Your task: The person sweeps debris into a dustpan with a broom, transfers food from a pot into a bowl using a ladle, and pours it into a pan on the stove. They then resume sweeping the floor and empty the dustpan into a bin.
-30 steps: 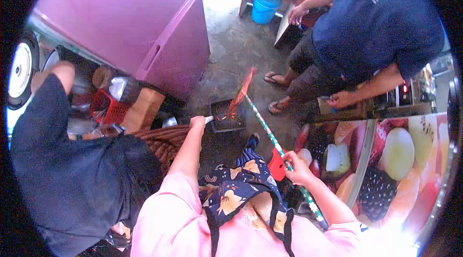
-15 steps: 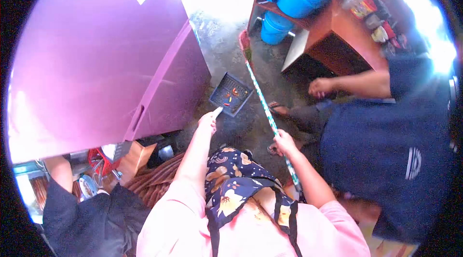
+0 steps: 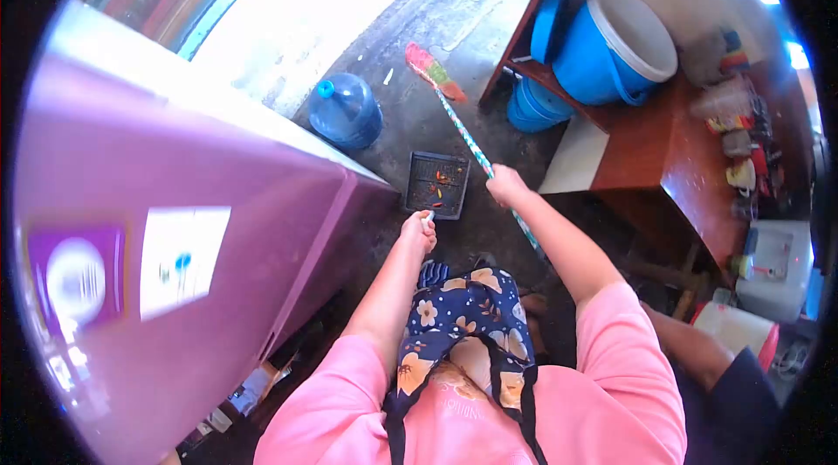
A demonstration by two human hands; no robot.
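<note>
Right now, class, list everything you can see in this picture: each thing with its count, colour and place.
broom: one, green-and-white striped handle, orange-green bristles, ahead
dustpan: one, dark, red bits inside, beside the cabinet
water jug: one, blue, floor beyond the cabinet
cabinet: one, purple, left
lidded bucket: one, blue, on the table
lower bucket: one, blue, underneath
table: one, red-brown wood, right
other person: one, dark sleeve, bottom right
left hand: grip closed on the dustpan handle
right hand: grip closed on the broom handle
</note>
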